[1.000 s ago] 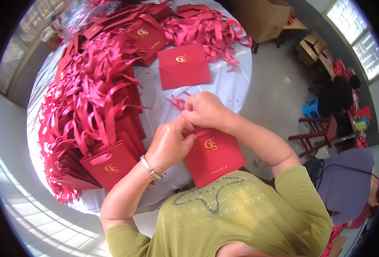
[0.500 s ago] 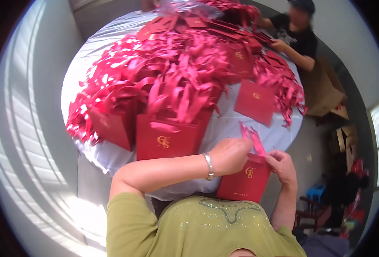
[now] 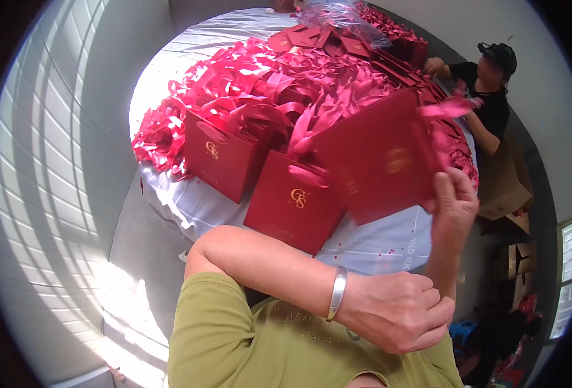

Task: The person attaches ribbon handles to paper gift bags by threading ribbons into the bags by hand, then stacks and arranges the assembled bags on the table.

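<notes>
Surface (image 3: 198, 35) | ribboned bags (image 3: 291, 212), apparently done, left of held bag (image 3: 373, 165) | right hand (image 3: 453, 200) clamps it, ribbon (image 3: 451, 108) showing | left hand (image 3: 399, 313) closed below | remainder unclear

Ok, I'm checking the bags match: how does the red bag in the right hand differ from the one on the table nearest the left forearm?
The held bag is in the right hand; the nearest bag is on the table.
The held bag looks blurred; the nearest bag looks sharp.
Both are red, with a gold emblem and pink ribbon.
</notes>
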Demonstrator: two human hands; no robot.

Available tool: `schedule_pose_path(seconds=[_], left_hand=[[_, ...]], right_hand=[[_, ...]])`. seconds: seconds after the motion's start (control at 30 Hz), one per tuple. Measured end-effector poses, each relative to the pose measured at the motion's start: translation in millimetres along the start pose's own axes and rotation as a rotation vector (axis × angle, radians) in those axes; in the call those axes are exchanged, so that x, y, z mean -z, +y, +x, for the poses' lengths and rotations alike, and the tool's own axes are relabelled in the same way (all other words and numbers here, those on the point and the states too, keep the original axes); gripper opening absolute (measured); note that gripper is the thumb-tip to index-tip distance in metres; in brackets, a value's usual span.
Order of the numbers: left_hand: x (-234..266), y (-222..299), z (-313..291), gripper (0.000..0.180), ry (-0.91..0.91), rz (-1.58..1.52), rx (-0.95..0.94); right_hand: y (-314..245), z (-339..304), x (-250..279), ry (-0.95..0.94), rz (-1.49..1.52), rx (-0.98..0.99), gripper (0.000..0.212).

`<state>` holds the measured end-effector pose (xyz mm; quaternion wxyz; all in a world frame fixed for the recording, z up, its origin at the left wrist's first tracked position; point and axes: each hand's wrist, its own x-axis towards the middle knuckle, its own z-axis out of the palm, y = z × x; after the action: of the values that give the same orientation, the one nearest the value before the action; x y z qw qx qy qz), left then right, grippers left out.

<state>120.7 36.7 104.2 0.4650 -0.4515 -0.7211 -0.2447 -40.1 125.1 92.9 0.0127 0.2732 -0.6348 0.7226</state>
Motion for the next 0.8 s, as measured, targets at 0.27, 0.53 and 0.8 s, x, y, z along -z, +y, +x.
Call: schedule_pose_path(seconds=[0.27, 0.53, 0.8], left_hand=[[11.7, 9.3, -0.5, 0.022, 0.088, 0.084, -0.043], [64.6, 17.8, 7.9, 0.020, -0.154, 0.062, 0.106], [162.7, 5.8, -82.2, 0.013, 0.431, 0.654, 0.635]], right_hand=[[-9.1, -11.1, -134.3, -0.386, 0.006, -0.025, 0.010], [-22.6, 0.2, -173.8, -0.395, -0.196, 0.205, 0.008], [-25.8, 12.2, -150.2, -0.414, -0.075, 0.163, 0.007]])
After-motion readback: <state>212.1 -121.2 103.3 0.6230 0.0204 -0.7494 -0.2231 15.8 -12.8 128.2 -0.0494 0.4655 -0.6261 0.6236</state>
